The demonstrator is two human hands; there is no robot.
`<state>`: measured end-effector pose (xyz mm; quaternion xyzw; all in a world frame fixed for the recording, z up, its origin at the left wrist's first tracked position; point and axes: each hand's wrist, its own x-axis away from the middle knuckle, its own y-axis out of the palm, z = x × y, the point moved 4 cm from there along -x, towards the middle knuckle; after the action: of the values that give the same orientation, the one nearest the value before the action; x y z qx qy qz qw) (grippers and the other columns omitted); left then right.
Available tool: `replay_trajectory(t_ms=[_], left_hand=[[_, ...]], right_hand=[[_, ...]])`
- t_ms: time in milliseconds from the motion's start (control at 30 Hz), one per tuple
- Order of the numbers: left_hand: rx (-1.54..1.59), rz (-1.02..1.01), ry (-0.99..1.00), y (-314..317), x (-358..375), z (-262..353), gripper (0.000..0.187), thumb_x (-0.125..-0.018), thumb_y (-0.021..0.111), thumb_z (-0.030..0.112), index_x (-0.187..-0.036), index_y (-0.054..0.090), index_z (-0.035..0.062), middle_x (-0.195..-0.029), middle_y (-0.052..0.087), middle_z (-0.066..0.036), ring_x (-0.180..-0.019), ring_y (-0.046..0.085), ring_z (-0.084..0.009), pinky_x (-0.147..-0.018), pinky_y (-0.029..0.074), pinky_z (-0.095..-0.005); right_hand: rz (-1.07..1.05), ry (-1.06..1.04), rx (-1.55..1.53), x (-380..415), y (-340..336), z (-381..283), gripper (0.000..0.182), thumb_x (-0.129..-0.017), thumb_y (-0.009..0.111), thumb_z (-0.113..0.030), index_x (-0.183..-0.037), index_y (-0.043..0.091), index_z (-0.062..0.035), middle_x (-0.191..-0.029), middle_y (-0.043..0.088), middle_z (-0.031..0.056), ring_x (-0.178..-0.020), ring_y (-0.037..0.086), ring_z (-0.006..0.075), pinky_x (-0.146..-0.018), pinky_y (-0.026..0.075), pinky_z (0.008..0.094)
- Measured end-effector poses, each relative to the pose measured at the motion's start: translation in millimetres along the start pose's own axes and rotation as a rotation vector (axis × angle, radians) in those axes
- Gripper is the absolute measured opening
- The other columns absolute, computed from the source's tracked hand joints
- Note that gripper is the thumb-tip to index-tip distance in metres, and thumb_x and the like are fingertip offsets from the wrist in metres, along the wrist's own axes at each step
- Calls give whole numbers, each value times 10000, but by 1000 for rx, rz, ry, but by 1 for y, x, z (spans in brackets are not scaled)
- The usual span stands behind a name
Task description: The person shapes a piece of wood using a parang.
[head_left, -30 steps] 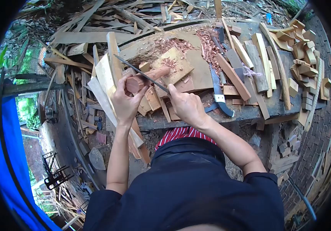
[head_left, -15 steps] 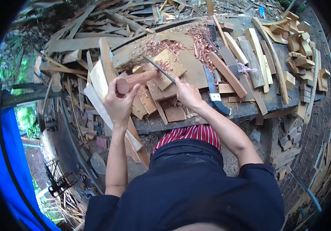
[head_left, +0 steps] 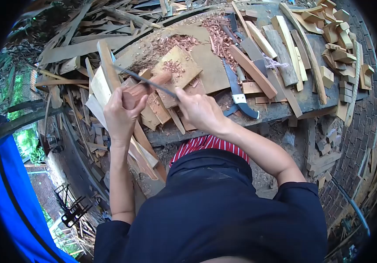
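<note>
My left hand (head_left: 120, 114) is closed around the thick end of a rounded reddish wooden piece (head_left: 137, 92), whose narrower end points away to the right over the boards. In my right hand (head_left: 202, 110) is a long thin dark blade (head_left: 142, 79), its handle hidden by the fingers. The blade lies slantwise across the wooden piece, near the left fingertips, with its tip out to the upper left. Beneath the piece, a pale square board (head_left: 182, 65) carries some reddish shavings.
A large knife (head_left: 236, 90) with a black handle and white collar lies on the bench, right of the boards. Reddish shavings (head_left: 219, 33) are heaped behind. Wooden strips (head_left: 291, 46) and a pile of cut blocks (head_left: 339, 33) fill the right side. Upright planks (head_left: 107, 61) stand at the left.
The blade has slid left along the wooden piece toward my left hand, and my right hand has moved left with it. My left hand has shifted slightly left; the head view has shifted a little.
</note>
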<state>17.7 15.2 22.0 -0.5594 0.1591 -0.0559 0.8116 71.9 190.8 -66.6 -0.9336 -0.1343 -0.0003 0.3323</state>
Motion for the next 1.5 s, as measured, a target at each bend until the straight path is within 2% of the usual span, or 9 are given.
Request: replay_trajectory(t_ms=[167, 300, 467, 633, 767, 967, 1167, 1433, 1500], left_hand=[[20, 1, 25, -2, 11, -11, 431, -681, 821, 247, -955, 600, -3, -784, 609, -155, -711, 616, -297, -657, 492, -360], [26, 76, 63, 1, 3, -2, 414, -662, 836, 237, -899, 593, 1, -741, 586, -140, -661, 600, -304, -618, 489, -353], [10, 88, 117, 0, 8, -6, 408, -680, 831, 247, -921, 611, 3, -744, 613, -157, -635, 615, -264, -593, 485, -335], [32, 151, 43, 3, 6, -3, 404, -665, 836, 248, -873, 592, 3, -702, 590, -143, -623, 598, -281, -584, 475, -356], [-35, 140, 2, 2, 9, -7, 432, -674, 830, 302, -850, 574, 3, -698, 592, -143, -617, 600, -292, -577, 476, -363], [-189, -22, -162, 10, -1, -16, 508, -806, 711, 380, -991, 476, -30, -763, 614, -238, -741, 622, -415, -603, 487, -431], [-32, -138, 6, 1, 5, -2, 495, -821, 711, 190, -1116, 411, -70, -904, 638, -270, -805, 633, -445, -642, 510, -449], [-3, -183, -61, 5, -3, 17, 254, -899, 591, 98, -1086, 474, -28, -903, 677, -171, -786, 655, -368, -628, 520, -396], [12, -122, 149, -3, -2, 31, 222, -916, 550, 59, -1121, 508, -16, -941, 678, -163, -812, 653, -354, -675, 514, -389]], right_hand=[[-93, 239, 84, -27, 38, 68, 346, -864, 453, -80, -1208, 453, -43, -718, 642, 213, -668, 657, 383, -554, 496, 526], [4, -2, -27, -5, 8, 4, 361, -865, 452, -78, -1221, 439, -17, -688, 621, 240, -673, 635, 422, -568, 484, 533], [26, 173, -16, -29, 38, 57, 256, -884, 491, -136, -1121, 474, -41, -722, 625, 263, -701, 628, 437, -590, 475, 553], [23, 13, -119, -6, 1, -8, 225, -891, 497, -136, -1095, 453, -52, -648, 602, 261, -665, 616, 453, -593, 477, 561], [4, 136, -51, -26, 38, 45, 214, -895, 471, -120, -1096, 449, -49, -722, 620, 264, -718, 623, 444, -633, 483, 557], [29, 24, -72, -10, 1, -11, 320, -885, 492, -117, -1193, 458, -38, -632, 605, 236, -596, 613, 440, -535, 480, 546], [-30, 152, -13, -20, 27, 46, 311, -866, 440, -89, -1167, 441, -8, -697, 624, 247, -681, 635, 430, -599, 496, 539], [7, 41, -60, 0, -8, -16, 363, -881, 492, -114, -1225, 438, -14, -687, 617, 240, -672, 627, 422, -590, 485, 529], [14, 94, -31, -12, 20, 25, 347, -882, 498, -115, -1208, 441, -11, -690, 618, 237, -676, 626, 424, -591, 486, 526]])
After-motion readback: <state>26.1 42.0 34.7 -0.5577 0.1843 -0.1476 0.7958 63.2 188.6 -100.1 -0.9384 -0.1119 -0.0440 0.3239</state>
